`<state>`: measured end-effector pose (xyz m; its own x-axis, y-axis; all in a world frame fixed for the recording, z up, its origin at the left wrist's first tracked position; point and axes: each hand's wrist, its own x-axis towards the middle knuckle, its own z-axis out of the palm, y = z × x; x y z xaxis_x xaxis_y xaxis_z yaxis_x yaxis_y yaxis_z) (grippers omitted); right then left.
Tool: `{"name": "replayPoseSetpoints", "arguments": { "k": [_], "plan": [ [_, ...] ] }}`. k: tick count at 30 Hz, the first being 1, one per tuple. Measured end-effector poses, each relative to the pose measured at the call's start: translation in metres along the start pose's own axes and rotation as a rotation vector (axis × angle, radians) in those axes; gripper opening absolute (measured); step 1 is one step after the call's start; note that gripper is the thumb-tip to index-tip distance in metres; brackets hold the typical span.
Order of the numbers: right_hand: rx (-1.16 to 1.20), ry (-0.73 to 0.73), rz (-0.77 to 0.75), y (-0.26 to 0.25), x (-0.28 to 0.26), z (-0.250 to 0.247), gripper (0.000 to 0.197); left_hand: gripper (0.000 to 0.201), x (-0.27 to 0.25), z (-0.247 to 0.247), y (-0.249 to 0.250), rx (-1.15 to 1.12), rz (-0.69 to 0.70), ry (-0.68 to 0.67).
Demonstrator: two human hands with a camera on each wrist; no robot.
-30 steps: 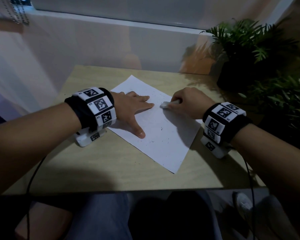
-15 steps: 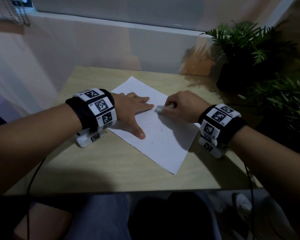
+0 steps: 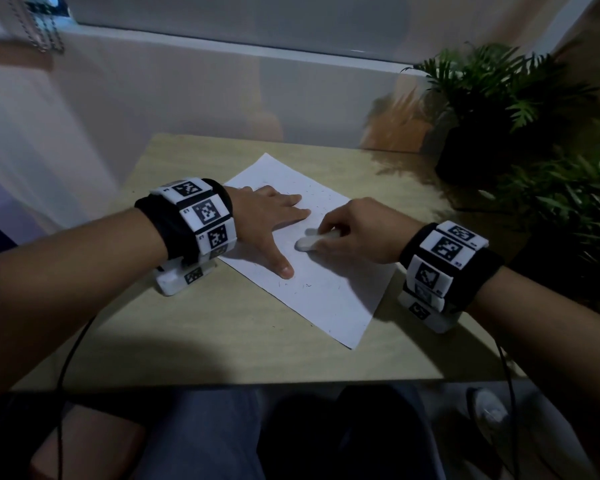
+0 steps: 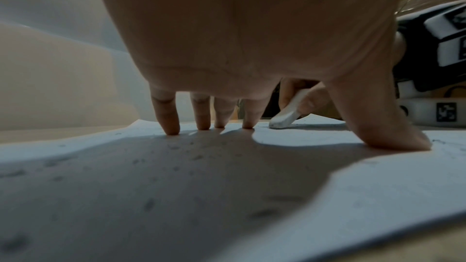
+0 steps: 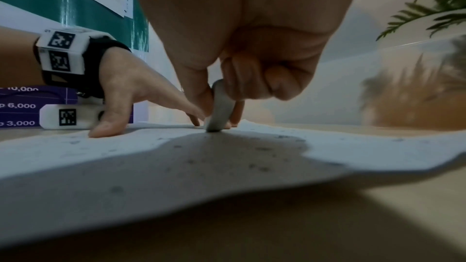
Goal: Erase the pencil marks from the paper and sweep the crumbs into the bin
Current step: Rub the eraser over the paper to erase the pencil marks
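Observation:
A white sheet of paper lies at an angle on the wooden table, speckled with dark eraser crumbs. My left hand presses flat on the sheet's left part, fingers straight and thumb spread. My right hand pinches a white eraser and holds its tip on the paper just right of the left fingertips. In the left wrist view the eraser touches the paper beyond the fingers. In the right wrist view the eraser stands on end on the paper. No bin is in view.
Potted plants stand at the table's far right corner and along its right side. A pale wall and window ledge run behind the table. Cables hang from both wrists past the table's front edge.
My right hand has slid the eraser toward me and to the left across the paper, closer to my left thumb. The left hand has stayed in place.

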<state>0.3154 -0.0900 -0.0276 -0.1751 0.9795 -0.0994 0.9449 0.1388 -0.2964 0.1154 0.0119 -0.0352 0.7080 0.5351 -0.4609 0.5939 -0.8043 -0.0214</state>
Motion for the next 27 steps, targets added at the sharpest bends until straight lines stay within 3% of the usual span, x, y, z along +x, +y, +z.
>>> {"name": "replayPoseSetpoints", "arguments": {
  "k": [5,9,17,20,22,27],
  "plan": [
    [-0.129,0.145,0.090,0.007,0.006,0.003,0.048,0.125,0.000,-0.001,0.000,-0.010,0.001,0.001],
    [-0.050,0.014,-0.044,-0.008,-0.006,0.007,0.042,0.127,0.000,-0.001,0.000,-0.023,0.001,-0.004],
    [-0.083,0.158,0.119,0.008,0.002,0.010,0.057,0.116,-0.003,-0.005,0.001,-0.085,0.040,0.001],
    [0.017,0.025,-0.008,-0.006,-0.006,0.008,0.030,0.119,-0.003,-0.004,0.000,-0.123,0.041,-0.002],
    [0.087,-0.059,-0.028,-0.011,-0.008,0.004,0.028,0.120,-0.004,-0.006,0.001,-0.130,0.035,-0.006],
    [-0.076,0.172,0.128,0.000,0.001,0.001,0.039,0.121,-0.003,-0.004,0.000,-0.126,0.039,0.009]
  ]
}}
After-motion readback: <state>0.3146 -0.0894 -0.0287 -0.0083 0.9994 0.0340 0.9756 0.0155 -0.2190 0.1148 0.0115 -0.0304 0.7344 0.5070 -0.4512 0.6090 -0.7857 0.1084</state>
